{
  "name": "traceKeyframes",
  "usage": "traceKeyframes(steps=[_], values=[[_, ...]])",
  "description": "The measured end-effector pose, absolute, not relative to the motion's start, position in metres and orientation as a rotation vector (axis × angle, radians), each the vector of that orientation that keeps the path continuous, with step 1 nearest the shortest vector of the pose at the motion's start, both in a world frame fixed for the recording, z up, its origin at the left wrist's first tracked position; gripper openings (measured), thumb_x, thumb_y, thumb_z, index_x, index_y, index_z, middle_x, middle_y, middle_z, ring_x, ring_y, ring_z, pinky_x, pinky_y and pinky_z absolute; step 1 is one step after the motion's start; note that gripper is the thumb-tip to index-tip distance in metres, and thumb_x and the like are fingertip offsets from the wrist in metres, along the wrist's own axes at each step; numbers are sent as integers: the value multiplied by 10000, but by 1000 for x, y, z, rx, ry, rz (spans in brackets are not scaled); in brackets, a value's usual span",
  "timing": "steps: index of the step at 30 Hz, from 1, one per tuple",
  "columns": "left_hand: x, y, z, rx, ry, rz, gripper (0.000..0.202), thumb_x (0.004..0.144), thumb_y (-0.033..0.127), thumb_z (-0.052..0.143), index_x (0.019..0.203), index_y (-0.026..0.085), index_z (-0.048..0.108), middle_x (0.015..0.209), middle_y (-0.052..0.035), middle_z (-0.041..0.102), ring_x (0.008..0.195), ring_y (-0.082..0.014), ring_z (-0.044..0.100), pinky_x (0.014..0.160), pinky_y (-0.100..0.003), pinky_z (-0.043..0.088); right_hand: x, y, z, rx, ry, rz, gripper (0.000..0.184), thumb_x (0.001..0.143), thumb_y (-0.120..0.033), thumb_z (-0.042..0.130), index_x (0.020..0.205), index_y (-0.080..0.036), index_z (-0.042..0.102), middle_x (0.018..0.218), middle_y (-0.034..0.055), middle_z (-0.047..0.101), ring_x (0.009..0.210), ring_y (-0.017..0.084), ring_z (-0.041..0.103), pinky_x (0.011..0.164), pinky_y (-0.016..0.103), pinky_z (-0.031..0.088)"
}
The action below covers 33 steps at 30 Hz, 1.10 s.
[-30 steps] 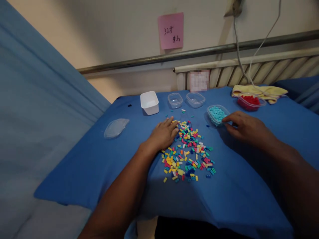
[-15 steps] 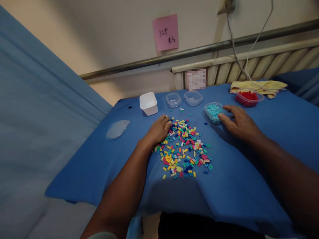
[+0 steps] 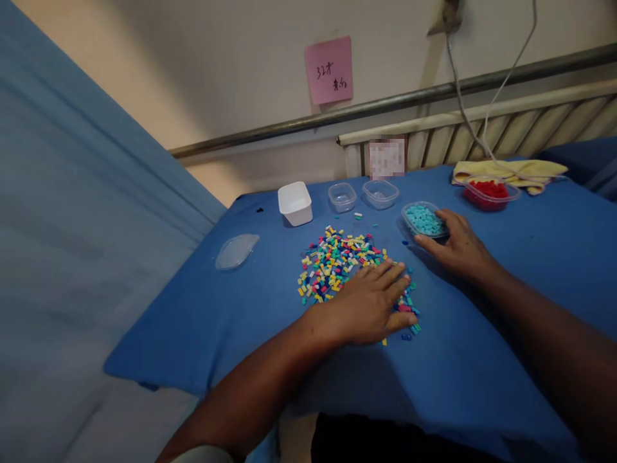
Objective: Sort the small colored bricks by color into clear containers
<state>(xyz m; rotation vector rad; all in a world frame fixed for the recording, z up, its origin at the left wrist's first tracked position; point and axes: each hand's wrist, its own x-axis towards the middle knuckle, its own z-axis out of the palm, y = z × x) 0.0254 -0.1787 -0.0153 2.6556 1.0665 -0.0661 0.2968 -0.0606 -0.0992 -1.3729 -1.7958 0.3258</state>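
Observation:
My left hand [image 3: 373,299] lies flat, fingers spread, over the near right part of a pile of small toy building bricks [image 3: 332,260] in yellow, pink, blue, green and white. It covers some of them. My right hand [image 3: 460,244] grips the near right side of a clear plastic tub [image 3: 403,222], thumb in front and fingers at the rim. Light blue bricks [image 3: 424,218] fill this tub, which stands on the blue cloth behind the pile to the right.
Behind the pile stand a white tub [image 3: 301,215] and two clear tubs [image 3: 341,200]. A clear lid [image 3: 236,251] lies at left. Toward the back right are a tub of red pieces [image 3: 489,195] and a yellow cloth [image 3: 511,170]. A cable [image 3: 460,96] hangs by the radiator [image 3: 436,138].
My left hand has swept from the pile's far left edge to its near right, gathering bricks closer together. My right hand has closed in on the tub of light blue bricks.

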Motion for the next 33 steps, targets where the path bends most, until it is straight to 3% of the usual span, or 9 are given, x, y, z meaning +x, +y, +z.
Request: traceKeyframes(steps=[5,11,15,18,23,27,30,33], values=[[1,-213,-16,2708,1079,-85,867,1138,749,322,1781,168,308,1852,-110,205,1745,-304,138,1423,-539,116,296,-61,-98,-1413,-1800,299,924,907,-723,727,1595,-132,549,1613,298,553,1540,501,488,1278,665,395],[-46,-231,-9,2642,1462,-108,703,1179,638,315,1767,257,367,1853,-83,232,1732,-320,201,1409,-578,183,293,-59,-94,-1478,-1746,312,909,880,-694,736,1560,-113,572,1519,293,626,1449,498,570,1208,668,466],[-61,-220,-20,2457,1792,-4,773,1172,652,300,1780,175,325,1861,-166,161,1741,-356,137,1390,-622,223,293,-56,-96,-1467,-1717,289,882,877,-699,727,1548,-147,579,1494,261,652,1433,467,586,1198,647,488],[-48,-206,-27,2363,1847,90,822,1166,674,276,1781,130,300,1860,-195,143,1742,-345,135,1400,-589,210,294,-56,-97,-1453,-1705,286,896,875,-720,731,1551,-154,574,1494,263,653,1426,466,590,1195,645,490],[9,-200,-18,2423,1676,195,805,1167,675,271,1770,147,336,1854,-173,204,1738,-320,170,1415,-547,182,296,-58,-97,-1440,-1681,306,950,887,-788,702,1546,-117,567,1500,309,633,1410,479,591,1193,638,483],[35,-219,-10,2706,1096,78,789,1134,731,381,1738,225,425,1850,-120,243,1736,-304,187,1419,-541,166,296,-57,-97,-1419,-1646,298,970,876,-825,665,1518,-102,582,1484,305,643,1424,473,594,1208,652,473],[32,-221,-14,2820,928,21,672,1166,651,380,1705,263,484,1834,-85,303,1724,-284,238,1422,-527,154,295,-55,-95,-1385,-1662,295,885,896,-788,664,1486,-131,609,1456,277,668,1405,439,622,1207,622,490],[19,-202,-18,2880,1048,28,559,1189,553,391,1643,284,576,1817,-69,351,1707,-290,291,1418,-546,165,294,-54,-93,-1409,-1667,296,832,891,-729,711,1484,-152,614,1449,263,684,1380,436,645,1177,612,520]])
